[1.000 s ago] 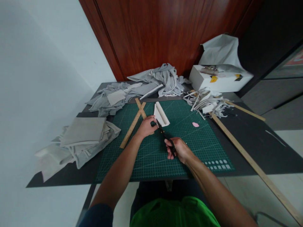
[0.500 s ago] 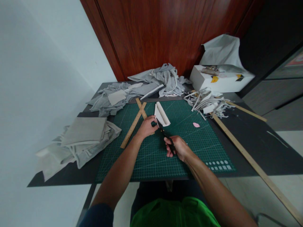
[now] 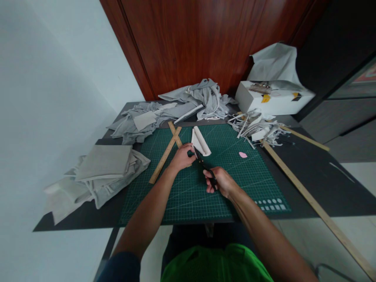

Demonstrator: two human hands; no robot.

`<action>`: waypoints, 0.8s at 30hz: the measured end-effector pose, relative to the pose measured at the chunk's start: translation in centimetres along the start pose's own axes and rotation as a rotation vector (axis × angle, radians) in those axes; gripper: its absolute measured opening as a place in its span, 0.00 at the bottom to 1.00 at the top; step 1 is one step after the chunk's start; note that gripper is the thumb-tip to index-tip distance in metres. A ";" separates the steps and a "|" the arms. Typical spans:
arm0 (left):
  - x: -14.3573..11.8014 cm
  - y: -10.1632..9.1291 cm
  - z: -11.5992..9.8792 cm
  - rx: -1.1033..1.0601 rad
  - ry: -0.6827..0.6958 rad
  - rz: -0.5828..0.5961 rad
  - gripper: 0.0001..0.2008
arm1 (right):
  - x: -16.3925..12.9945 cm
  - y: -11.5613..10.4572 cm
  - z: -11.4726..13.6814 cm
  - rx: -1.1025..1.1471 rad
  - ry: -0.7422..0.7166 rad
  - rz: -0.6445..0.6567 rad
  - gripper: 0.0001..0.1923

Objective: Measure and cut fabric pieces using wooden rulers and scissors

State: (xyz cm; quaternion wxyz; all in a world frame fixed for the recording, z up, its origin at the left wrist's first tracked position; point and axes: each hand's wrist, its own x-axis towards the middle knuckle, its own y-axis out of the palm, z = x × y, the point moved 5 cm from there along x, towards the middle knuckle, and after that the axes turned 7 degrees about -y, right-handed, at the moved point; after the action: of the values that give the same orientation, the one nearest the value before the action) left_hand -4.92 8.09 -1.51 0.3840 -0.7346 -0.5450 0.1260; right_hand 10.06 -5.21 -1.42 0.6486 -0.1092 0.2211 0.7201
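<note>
Two hands: both mine, on the green gridded cutting mat (image 3: 188, 196).
Right hand (image 3: 219, 182): fingers curled through the black-handled scissors (image 3: 205, 168).
Left hand (image 3: 182, 156): fingers pinching the near end of the folded off-white fabric strip (image 3: 200, 141).
Axis: strip runs away from me, blades point up-left at its near end; left hand nearer.

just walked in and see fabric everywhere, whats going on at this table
A person is cutting a small rolled piece of pale fabric on a green cutting mat. The right hand grips black scissors, whose blades point at the near end of the piece, while the left hand steadies it there. Two crossed wooden rulers lie just left of the hands, and grey fabric piles ring the mat.
</note>
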 end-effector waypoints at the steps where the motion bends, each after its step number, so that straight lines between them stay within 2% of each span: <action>1: 0.0 0.0 -0.1 0.001 0.006 -0.003 0.07 | -0.3 -0.2 -0.1 0.012 0.005 0.012 0.17; 5: 0.1 -0.1 -0.4 0.017 0.017 -0.012 0.09 | -2.3 -1.4 -0.2 0.024 -0.038 0.106 0.19; 8: 0.2 0.2 -0.6 0.092 -0.015 -0.016 0.19 | -3.7 -2.3 0.3 -0.001 -0.117 0.156 0.22; 10: 0.1 0.5 -0.9 0.185 -0.036 -0.012 0.25 | -3.9 -2.8 0.8 0.018 -0.174 0.130 0.24; 12: -0.1 0.9 -1.2 0.283 -0.050 -0.002 0.26 | -3.3 -3.2 1.5 0.056 -0.235 0.078 0.26; 16: -0.5 1.3 -2.0 0.396 -0.039 0.032 0.23 | -0.8 -3.1 2.8 0.084 -0.358 -0.038 0.26; 24: -1.5 1.7 -3.9 0.347 0.140 0.160 0.17 | 4.5 -2.8 5.3 0.025 -0.586 -0.249 0.19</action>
State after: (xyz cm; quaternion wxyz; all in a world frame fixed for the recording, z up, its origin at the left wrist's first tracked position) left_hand -2.00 4.91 -0.44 0.5306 -0.7053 -0.4270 0.1966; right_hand 12.94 1.37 0.74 0.7692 0.0847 0.0188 0.6331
